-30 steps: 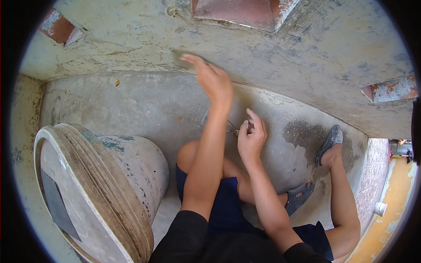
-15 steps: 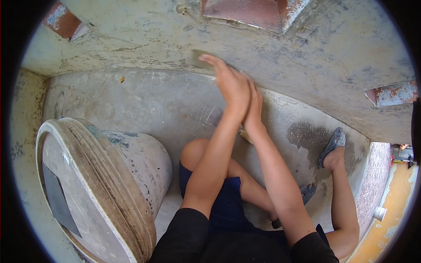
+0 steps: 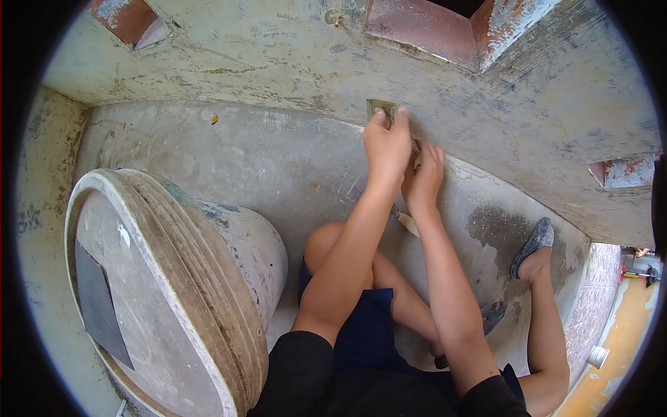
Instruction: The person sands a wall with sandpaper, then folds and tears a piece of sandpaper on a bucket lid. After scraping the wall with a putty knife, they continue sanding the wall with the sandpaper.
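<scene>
The left hand (image 3: 389,149), flat before, now pinches the thin sheet (image 3: 374,105), seemingly pausing the stroke; the right hand's (image 3: 425,179) grip I cannot tell.

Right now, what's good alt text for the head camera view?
The left hand holds a small, flat greenish piece against a scuffed wall, the right hand close beside it. A large bucket stands at the picture's left.

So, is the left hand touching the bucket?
Apart. In the head view, the left hand is up by the wall, with visible concrete floor between it and the bucket.
</scene>
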{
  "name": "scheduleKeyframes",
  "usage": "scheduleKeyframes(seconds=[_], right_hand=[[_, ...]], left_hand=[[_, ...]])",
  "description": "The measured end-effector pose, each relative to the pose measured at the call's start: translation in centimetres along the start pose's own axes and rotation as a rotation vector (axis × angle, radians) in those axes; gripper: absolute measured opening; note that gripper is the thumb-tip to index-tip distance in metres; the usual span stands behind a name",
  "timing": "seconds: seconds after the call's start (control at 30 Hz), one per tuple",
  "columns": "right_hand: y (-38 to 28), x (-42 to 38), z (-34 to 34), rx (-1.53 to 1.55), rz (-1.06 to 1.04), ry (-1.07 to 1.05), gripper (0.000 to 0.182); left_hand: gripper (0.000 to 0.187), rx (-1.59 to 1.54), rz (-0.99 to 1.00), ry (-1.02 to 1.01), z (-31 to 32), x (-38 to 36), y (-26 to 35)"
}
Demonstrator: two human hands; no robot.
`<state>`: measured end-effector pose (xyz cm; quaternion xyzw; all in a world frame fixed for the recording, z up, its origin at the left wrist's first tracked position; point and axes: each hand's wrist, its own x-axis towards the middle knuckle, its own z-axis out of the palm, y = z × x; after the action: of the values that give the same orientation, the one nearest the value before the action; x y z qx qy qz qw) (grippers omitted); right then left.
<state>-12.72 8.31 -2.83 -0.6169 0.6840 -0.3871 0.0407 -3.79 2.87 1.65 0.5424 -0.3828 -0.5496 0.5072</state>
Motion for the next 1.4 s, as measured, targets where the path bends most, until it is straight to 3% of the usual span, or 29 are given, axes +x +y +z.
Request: scheduleKeyframes(seconds=[0.07,0.1,0.13,0.2,0.23,0.3,0.43,0.47,0.5,0.57,0.63,0.7,0.73,0.8,0.87,0.97,1.03,1.13,1.17,1.2,1.27,1.33,1.37,1.4], right_hand=[[-0.7,0.5,-0.2,-0.047,0.031,0.006,0.020],[-1.0,0.5,-0.5,-0.045,0.049,0.009,0.021],[-1.3,0.4,-0.7,-0.044,0.050,0.012,0.021],[-2.0,0.1,-1.0,0.180,0.297,-0.107,0.023],[-2.8,0.0,-1.6,0.185,0.294,-0.102,0.023],[-4.4,-0.3,-3.1,0.346,0.456,-0.149,0.024],[-2.7,-1.4,-4.6,0.374,0.330,-0.135,0.024],[-2.0,-1.5,-5.4,0.222,0.200,-0.177,0.024],[-1.2,-1.8,-6.3,0.068,0.074,-0.217,0.025],[0.9,-2.8,-8.0,0.057,0.027,-0.149,0.029],[1.9,-4.1,-9.0,0.039,-0.013,-0.081,0.034],[1.6,-5.4,-9.3,0.559,0.481,0.290,0.050],[2.6,-6.4,-9.9,0.546,0.496,0.320,0.050],[5.6,-8.5,-11.4,1.407,0.912,0.246,0.055],[7.5,-9.8,-12.4,1.847,0.902,0.110,0.058],[6.0,-9.8,-14.3,1.931,0.824,0.160,0.064],[5.6,-9.8,-15.1,2.239,0.792,0.046,0.071],[5.8,-9.1,-16.3,2.074,0.924,0.001,0.079],[6.0,-8.9,-15.7,1.989,0.856,0.035,0.066],[6.5,-9.0,-15.1,1.987,0.856,0.052,0.066],[7.0,-9.1,-14.8,1.613,0.903,-0.068,0.040],[7.8,-8.5,-14.9,1.642,1.005,-0.003,0.032],[8.2,-7.8,-14.8,1.570,1.050,0.209,0.030],[8.9,-6.9,-15.0,1.486,1.090,0.417,0.028]], left_hand=[[0.027,-0.464,-0.151,-0.036,-1.3,0.8,0.4],[0.036,-0.571,-0.151,-0.038,-1.9,1.0,0.6],[0.036,-0.570,-0.150,-0.040,-2.4,1.1,1.0],[0.049,-0.511,-0.210,0.074,-3.5,1.1,1.9],[0.057,-0.437,-0.208,0.104,-4.0,1.0,2.0],[0.058,-0.382,-0.228,0.077,-4.7,1.1,1.5],[0.049,-0.294,-0.326,-0.048,-3.5,-0.4,1.1],[0.049,-0.293,-0.324,-0.063,-2.7,-1.1,0.9],[0.041,-0.336,-0.342,-0.127,-2.0,-1.7,0.4],[0.020,-0.286,-0.363,-0.218,-0.7,-1.9,-1.3],[0.017,-0.309,-0.398,-0.338,0.5,-2.5,-2.3],[0.016,-0.327,-0.440,-0.463,1.5,-3.2,-2.6],[0.017,-0.347,-0.438,-0.526,2.1,-3.5,-2.9],[0.024,-0.295,-0.471,-0.668,3.0,-4.0,-2.8],[0.032,-0.078,-0.481,-0.783,3.4,-4.6,-2.1],[0.027,0.096,-0.418,-0.903,3.7,-4.3,-3.1],[0.026,0.135,-0.419,-1.003,4.1,-4.8,-2.5],[0.025,0.165,-0.379,-1.129,4.8,-4.6,-3.0],[0.026,0.222,-0.346,-1.136,5.0,-4.7,-3.1],[0.026,0.277,-0.310,-1.141,5.1,-4.8,-3.3],[0.029,0.284,-0.298,-1.130,5.4,-4.3,-4.1],[0.033,0.477,-0.200,-1.049,5.8,-3.8,-4.5],[0.033,0.480,-0.199,-1.058,6.0,-3.8,-4.6],[0.034,0.455,-0.146,-0.894,6.2,-3.8,-4.7]])
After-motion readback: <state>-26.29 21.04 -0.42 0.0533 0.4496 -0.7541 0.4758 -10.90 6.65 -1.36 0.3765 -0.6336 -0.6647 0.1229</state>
